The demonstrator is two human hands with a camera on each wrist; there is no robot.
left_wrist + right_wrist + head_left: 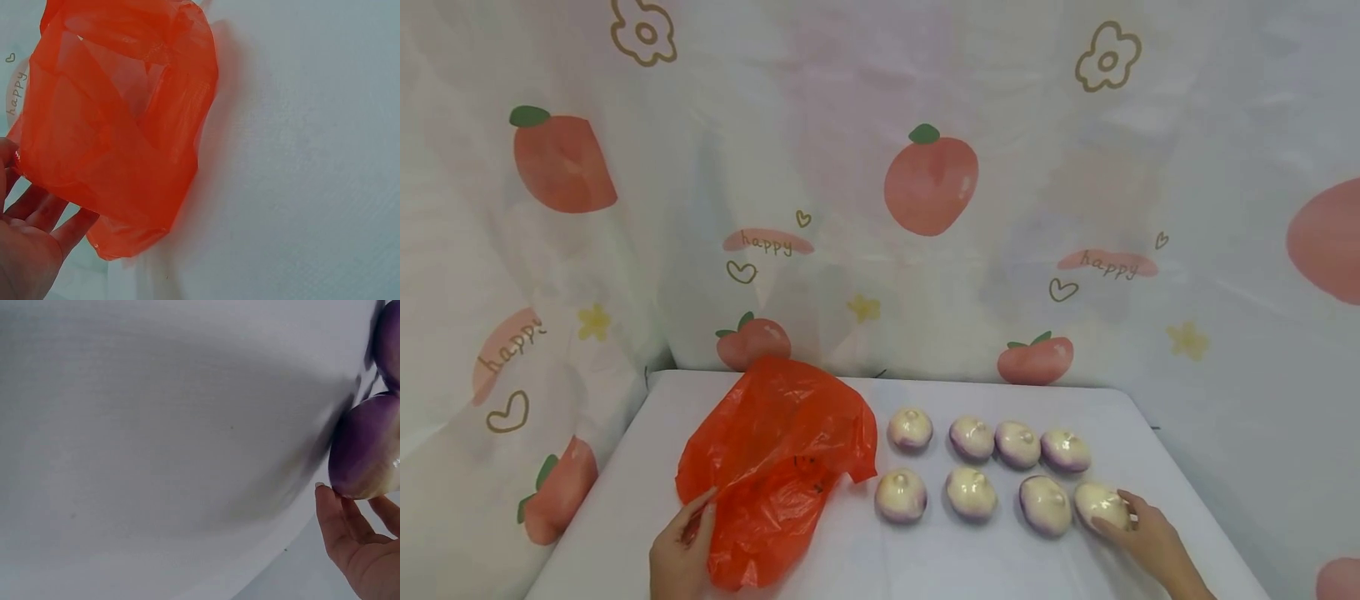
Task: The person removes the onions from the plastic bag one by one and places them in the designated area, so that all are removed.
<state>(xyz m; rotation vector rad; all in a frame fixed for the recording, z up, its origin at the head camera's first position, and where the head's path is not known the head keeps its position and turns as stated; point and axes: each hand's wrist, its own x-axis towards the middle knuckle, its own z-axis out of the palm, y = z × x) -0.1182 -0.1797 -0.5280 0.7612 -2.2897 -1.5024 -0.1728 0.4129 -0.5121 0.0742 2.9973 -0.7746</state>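
Note:
A crinkled red plastic bag (775, 467) spreads over the left part of the table. My left hand (683, 542) pinches its near left edge; in the left wrist view the bag (119, 144) hangs from the fingers of that hand (37, 231), one side lifted. At the right end of the front row lies a glossy white-and-purple onion (1101, 507). My right hand (1146, 537) holds it, thumb on the near side and fingers on the far right side. In the right wrist view, fingertips touch the onion (362, 447) along its edge.
Several more onions stand in two rows right of the bag, the nearest one (1045, 506) close beside the held onion. The table (925, 567) has a white cover. A fruit-printed curtain (850, 167) surrounds it at the back and sides.

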